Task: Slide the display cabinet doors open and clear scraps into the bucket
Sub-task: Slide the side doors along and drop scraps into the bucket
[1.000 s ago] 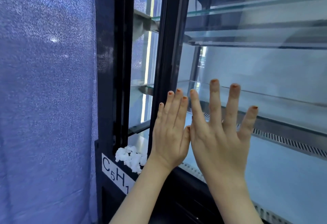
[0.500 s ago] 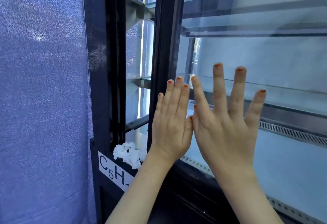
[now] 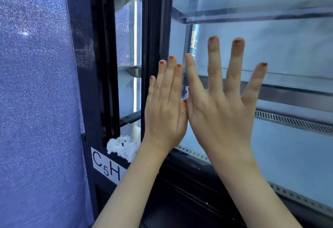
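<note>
Both palms are pressing flat on the black-framed sliding glass door (image 3: 281, 44) – left hand (image 3: 164, 112) fingers together, right hand (image 3: 219, 112) fingers splayed, thumbs touching – while crumpled white paper scraps (image 3: 122, 145) are sitting inside the dark display cabinet (image 3: 84, 83), bottom-left corner.

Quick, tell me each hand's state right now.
Left hand: open, fingers straight and together, flat against the glass door, holding nothing.
Right hand: open, fingers spread, flat against the same door, holding nothing.
</note>
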Demonstrator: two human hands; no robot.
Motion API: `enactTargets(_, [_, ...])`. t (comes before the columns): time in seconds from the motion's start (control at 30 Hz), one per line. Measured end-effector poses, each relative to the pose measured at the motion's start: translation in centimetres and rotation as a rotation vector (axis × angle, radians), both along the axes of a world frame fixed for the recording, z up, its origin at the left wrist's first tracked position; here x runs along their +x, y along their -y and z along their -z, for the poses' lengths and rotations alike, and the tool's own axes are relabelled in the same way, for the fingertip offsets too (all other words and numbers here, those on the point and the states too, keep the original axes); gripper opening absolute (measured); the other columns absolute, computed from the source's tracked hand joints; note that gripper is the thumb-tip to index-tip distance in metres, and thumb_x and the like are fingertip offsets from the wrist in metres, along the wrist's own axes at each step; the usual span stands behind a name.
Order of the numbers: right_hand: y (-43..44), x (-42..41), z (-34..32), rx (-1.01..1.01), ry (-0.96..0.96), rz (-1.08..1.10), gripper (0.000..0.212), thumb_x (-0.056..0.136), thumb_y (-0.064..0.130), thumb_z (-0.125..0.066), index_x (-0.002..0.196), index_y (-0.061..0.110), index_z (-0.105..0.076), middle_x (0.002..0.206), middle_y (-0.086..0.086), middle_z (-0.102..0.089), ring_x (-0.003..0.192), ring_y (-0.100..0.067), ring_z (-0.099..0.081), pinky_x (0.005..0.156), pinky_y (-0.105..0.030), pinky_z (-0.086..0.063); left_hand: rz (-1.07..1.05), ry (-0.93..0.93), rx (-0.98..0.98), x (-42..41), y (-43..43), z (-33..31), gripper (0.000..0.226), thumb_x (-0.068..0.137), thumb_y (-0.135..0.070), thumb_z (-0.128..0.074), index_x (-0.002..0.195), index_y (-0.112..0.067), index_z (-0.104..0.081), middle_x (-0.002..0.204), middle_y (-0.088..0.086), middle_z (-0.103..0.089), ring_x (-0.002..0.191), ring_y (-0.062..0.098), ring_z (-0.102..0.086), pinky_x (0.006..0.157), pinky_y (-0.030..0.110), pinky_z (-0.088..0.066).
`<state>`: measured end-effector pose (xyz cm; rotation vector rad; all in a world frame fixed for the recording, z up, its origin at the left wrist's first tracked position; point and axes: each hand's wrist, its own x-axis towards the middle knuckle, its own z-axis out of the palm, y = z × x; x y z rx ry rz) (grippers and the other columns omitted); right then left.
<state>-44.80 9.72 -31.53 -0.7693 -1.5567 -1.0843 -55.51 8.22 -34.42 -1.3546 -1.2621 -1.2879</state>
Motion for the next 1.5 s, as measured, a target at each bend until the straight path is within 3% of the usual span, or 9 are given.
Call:
enactTargets(1.33, [0.07,-0.4,0.04,0.025,-0.002,0.009,0.042,0.104,0.024,-0.024,0.143,0.021,-0.038,0.149,-0.018,-0.028,0.134,-0.044,-0.027,0.104,-0.064,-0.015,-0.004,0.003,0.018,-0.11,0.13,0.15,0.052,0.096,-0.02,-0.025,0.144,-0.001,-0.019,0.153,0.015,-0.021,0.144,0.018,-0.006,0.119,0.038,-0.007])
enactTargets(1.5, [-0.08,-0.33,0.18,0.004,0.01,-0.012,0.043,0.103,0.024,-0.024,0.145,0.02,-0.033,0.151,-0.019,-0.023,0.137,-0.044,-0.019,0.106,-0.061,-0.008,-0.02,0.001,0.012,-0.21,0.01,0.22,0.052,0.096,-0.02,-0.026,0.144,-0.001,-0.018,0.153,0.012,-0.019,0.145,0.02,-0.006,0.119,0.04,-0.008])
